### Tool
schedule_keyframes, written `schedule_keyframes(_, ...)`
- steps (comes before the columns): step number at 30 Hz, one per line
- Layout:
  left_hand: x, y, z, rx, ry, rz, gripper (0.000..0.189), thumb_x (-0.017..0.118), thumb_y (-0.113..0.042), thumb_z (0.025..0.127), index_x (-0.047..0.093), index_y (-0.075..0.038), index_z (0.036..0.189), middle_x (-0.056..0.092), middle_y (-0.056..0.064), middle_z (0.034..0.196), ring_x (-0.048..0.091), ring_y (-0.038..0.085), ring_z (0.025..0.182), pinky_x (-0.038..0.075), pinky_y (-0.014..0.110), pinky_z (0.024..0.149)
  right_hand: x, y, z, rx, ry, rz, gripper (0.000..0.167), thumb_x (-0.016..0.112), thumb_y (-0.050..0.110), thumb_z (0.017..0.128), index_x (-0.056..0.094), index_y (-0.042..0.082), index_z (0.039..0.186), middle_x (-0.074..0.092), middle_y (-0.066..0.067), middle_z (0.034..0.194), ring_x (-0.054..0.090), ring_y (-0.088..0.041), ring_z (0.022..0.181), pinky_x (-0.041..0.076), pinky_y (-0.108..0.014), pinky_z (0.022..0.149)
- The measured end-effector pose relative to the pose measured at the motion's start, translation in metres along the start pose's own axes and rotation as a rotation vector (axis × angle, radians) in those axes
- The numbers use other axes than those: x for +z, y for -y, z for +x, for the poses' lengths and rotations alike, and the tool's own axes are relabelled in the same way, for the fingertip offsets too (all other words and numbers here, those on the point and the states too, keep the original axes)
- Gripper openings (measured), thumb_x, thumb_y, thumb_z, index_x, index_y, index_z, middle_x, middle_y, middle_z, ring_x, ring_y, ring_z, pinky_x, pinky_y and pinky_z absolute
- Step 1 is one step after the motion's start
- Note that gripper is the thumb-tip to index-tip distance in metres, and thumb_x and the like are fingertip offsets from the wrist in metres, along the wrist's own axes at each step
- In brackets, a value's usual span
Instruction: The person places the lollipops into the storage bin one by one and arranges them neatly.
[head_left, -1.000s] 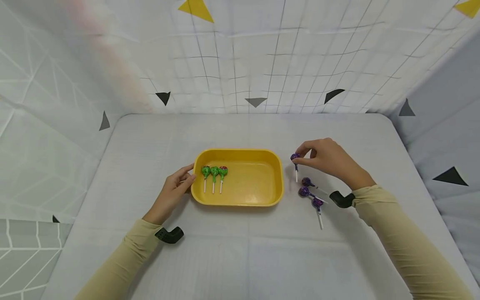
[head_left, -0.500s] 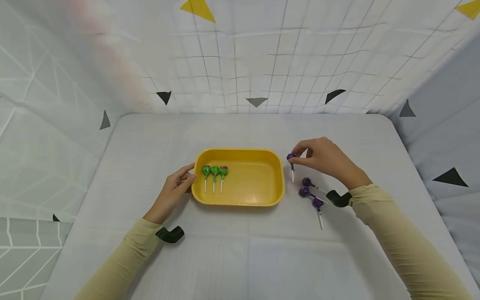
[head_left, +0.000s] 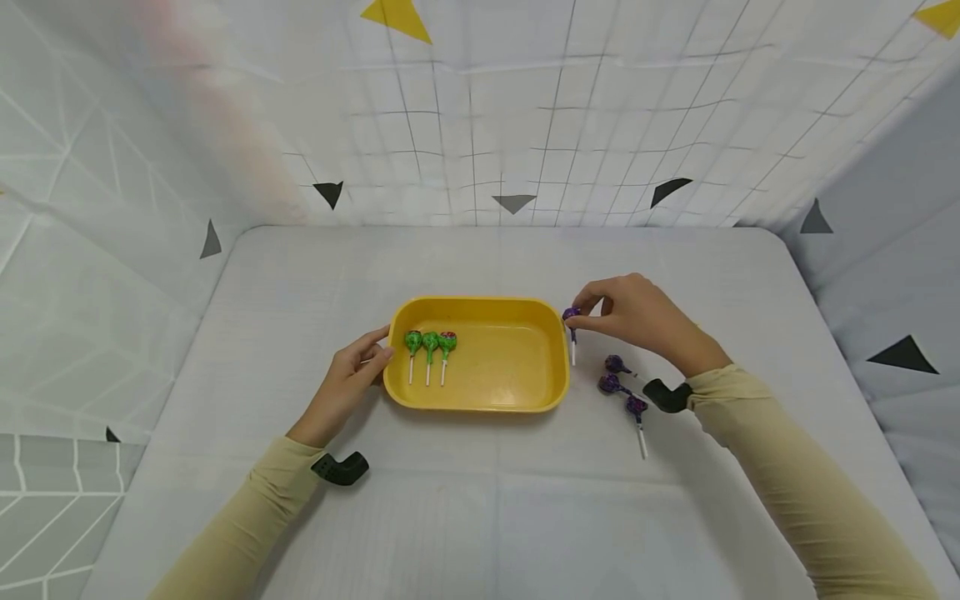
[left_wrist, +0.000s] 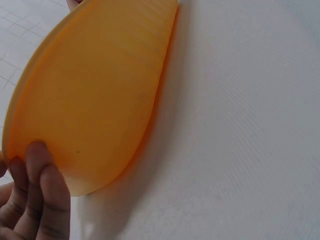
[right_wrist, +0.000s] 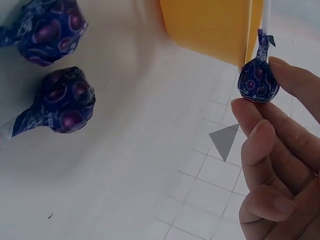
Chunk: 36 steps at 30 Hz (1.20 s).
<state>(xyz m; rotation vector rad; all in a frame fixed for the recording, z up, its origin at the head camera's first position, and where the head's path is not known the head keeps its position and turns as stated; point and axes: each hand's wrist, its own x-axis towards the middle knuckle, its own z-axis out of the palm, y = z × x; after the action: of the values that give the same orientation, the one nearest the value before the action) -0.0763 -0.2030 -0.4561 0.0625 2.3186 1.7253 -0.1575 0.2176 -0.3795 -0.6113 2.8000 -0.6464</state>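
Between thumb and fingertips, my right hand (head_left: 633,308) pinches a purple-wrapped lollipop (right_wrist: 258,82) by its round head, stick hanging down in the head view. It is held at the right end of a yellow tray (head_left: 502,358); whether it touches the rim I cannot tell. My left hand (head_left: 345,379) grips the tray's left end, its fingers (left_wrist: 54,192) lying against the outer wall. Three green lollipops (head_left: 430,342) lie side by side in the tray's left part, sticks toward me. On the table under my right wrist lie three purple lollipops (head_left: 610,383), close together.
A white cloth covers the table (head_left: 420,517). Behind it hangs a pale curtain (head_left: 480,108) with grid lines and triangles. Each wrist carries a black device, the right one (head_left: 666,396) just above the loose lollipops.
My right hand has moved left with the purple lollipop, from beside the loose ones up to the tray's right rim. My left hand and the tray have hardly moved.
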Motion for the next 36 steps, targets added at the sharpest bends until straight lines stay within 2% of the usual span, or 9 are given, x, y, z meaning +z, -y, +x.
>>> schedule_keyframes(14,0.0,0.0,-0.001,0.005,-0.002,0.001,0.054,0.053,-0.032,0.109,0.043,-0.01,0.157,0.057,0.017,0.097,0.06,0.009,0.078,0.059,0.023,0.078,0.0,0.013,0.008,-0.047,0.027,0.046,0.02,0.082,0.036,0.09,0.079,0.021,0.103,0.078,0.007,0.095,0.063,-0.013,0.072,0.053,-0.03,0.063)
schedule_keyframes(27,0.0,0.0,-0.002,0.005,0.009,-0.008,0.055,0.053,-0.034,0.109,0.042,-0.011,0.158,0.057,0.01,0.096,0.061,0.009,0.079,0.059,0.023,0.079,0.005,0.028,0.017,-0.095,0.066,0.04,0.02,0.078,0.042,0.092,0.08,0.025,0.104,0.078,0.008,0.096,0.061,-0.012,0.069,0.051,-0.03,0.062)
schedule_keyframes(36,0.0,-0.001,0.0,0.02,0.008,-0.013,0.054,0.053,-0.031,0.11,0.042,-0.008,0.157,0.059,0.016,0.098,0.062,0.009,0.079,0.059,0.022,0.079,0.008,0.038,0.026,-0.126,0.088,0.024,0.018,0.079,0.042,0.092,0.08,0.026,0.101,0.078,0.009,0.093,0.062,-0.013,0.074,0.049,-0.03,0.066)
